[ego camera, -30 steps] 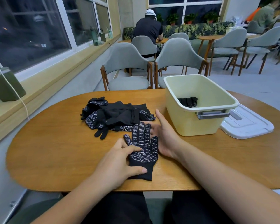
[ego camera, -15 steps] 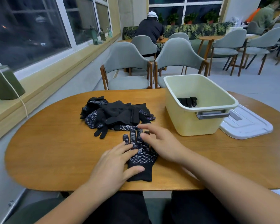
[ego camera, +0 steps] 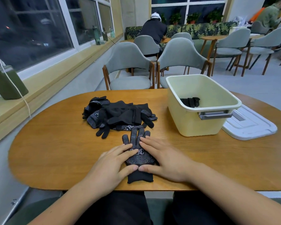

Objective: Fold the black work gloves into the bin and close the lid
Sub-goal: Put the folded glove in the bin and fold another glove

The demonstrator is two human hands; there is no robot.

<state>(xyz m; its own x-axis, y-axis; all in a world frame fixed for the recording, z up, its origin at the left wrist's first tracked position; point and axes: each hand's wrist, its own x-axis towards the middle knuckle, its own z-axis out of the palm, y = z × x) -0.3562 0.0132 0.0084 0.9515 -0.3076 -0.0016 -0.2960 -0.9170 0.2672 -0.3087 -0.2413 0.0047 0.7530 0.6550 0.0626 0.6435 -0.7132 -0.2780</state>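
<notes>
Pressing a black, white-dotted knit work glove [ego camera: 139,157] flat on the oval wooden table [ego camera: 55,151], left of the cream rectangular plastic bin [ego camera: 193,125], a seated person spreads both hands over it. Farther left of the bin, a loose heap of matching black gloves [ego camera: 118,113] waits unfolded. The left hand [ego camera: 113,166] lies straight-fingered on the glove's palm and cuff. The right hand [ego camera: 165,161], equally flat and wide, covers the bin-side edge. Neither grips anything. Inside the bin rests a folded black glove [ego camera: 190,102]. Just right of the bin sits the flat white plastic lid [ego camera: 250,125]. The likely risk is that the springy knit unfolds once the palms lift, or that its fingertips, touching the heap, drag a neighbour along.
</notes>
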